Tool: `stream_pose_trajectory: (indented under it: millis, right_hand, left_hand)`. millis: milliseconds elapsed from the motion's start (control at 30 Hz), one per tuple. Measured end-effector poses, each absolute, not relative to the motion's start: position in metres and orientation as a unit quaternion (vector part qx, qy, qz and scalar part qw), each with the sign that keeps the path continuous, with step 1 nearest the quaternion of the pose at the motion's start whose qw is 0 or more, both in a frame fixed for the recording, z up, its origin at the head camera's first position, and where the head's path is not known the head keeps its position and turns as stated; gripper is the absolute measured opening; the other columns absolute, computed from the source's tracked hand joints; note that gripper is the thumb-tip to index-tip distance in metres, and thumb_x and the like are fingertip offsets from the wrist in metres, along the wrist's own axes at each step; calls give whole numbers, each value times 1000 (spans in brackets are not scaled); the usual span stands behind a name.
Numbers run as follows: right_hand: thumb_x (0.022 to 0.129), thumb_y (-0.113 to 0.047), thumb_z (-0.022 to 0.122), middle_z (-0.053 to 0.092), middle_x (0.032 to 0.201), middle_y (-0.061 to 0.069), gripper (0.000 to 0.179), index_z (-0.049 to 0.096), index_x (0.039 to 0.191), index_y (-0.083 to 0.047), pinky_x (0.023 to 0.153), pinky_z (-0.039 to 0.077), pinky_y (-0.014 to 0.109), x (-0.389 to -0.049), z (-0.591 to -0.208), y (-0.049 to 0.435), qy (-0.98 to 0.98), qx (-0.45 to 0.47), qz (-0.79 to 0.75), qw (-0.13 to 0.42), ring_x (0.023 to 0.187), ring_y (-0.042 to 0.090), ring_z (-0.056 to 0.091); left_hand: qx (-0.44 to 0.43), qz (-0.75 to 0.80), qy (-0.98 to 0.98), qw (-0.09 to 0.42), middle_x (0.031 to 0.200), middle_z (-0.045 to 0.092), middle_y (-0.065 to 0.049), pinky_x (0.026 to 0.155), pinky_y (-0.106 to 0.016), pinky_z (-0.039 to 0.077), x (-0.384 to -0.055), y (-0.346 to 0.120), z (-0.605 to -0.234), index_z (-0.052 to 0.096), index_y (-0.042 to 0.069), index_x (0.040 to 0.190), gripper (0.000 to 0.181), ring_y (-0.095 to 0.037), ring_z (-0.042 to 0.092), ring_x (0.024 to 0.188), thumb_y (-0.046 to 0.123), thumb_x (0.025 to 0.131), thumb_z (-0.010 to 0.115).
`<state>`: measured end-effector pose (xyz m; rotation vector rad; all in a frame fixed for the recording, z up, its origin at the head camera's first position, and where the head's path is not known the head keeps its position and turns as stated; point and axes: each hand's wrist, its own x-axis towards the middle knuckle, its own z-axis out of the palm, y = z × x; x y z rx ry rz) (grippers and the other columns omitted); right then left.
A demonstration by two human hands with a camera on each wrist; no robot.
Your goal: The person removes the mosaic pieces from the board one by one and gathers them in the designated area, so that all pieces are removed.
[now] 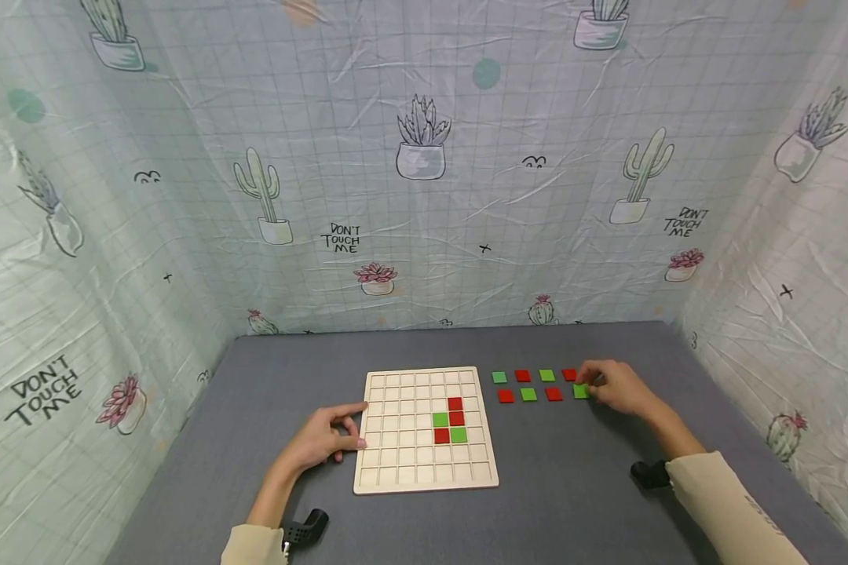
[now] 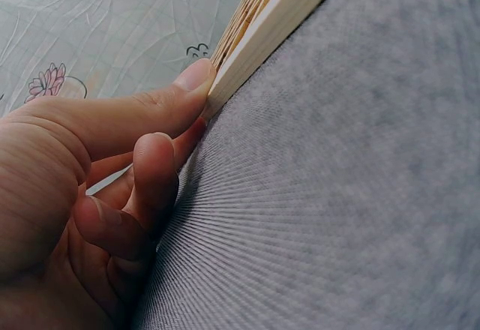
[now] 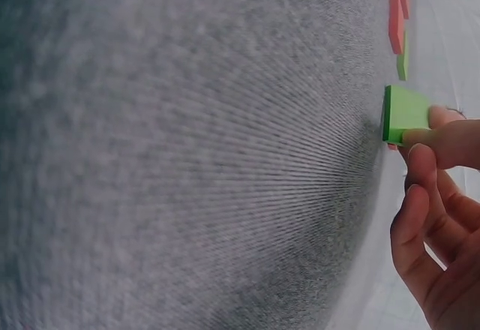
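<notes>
My left hand [image 1: 319,438] touches the left edge of a pale wooden grid board [image 1: 396,471], thumb and forefinger spread along it. The left wrist view shows my thumb [image 2: 150,116] against the edge of the board [image 2: 262,37], other fingers partly curled. Several red and green square tiles, such as a red tile [image 1: 441,435] and a green tile [image 1: 458,435], sit in cells right of the board's middle. Off to the right, my right hand [image 1: 618,387] pinches a green tile [image 3: 406,115] at the right end of the loose tiles; its fingers partly cover it.
Two rows of loose red and green tiles lie right of the board, among them a red tile [image 1: 506,396] and a green tile [image 1: 528,394]. A grey cloth [image 1: 565,486] covers the table. Patterned sheets [image 1: 424,235] hang behind and at both sides.
</notes>
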<state>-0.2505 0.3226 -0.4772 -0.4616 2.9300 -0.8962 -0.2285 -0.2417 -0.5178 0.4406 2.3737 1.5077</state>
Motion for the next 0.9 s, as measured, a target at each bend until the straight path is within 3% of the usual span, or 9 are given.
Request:
stream_pose_trajectory:
  millis: [267, 900]
  right_hand:
    - [81, 1, 77, 72, 96, 11, 20, 73, 98, -9, 63, 49, 31, -249, -481, 319, 956, -142, -256, -7, 79, 16, 63]
    - [83, -2, 78, 72, 102, 13, 23, 75, 106, -4, 70, 51, 34, -249, -481, 321, 955, -135, -262, 36, 85, 20, 63]
  left_hand:
    - [164, 509, 835, 134, 87, 67, -10, 48, -30, 51, -229, -242, -520, 54, 1, 149, 73, -10, 53, 52, 14, 85, 86]
    - [163, 514, 831, 136, 87, 67, -11, 47, -29, 51, -228, -242, -519, 54, 0, 149, 73, -10, 53, 52, 14, 84, 86]
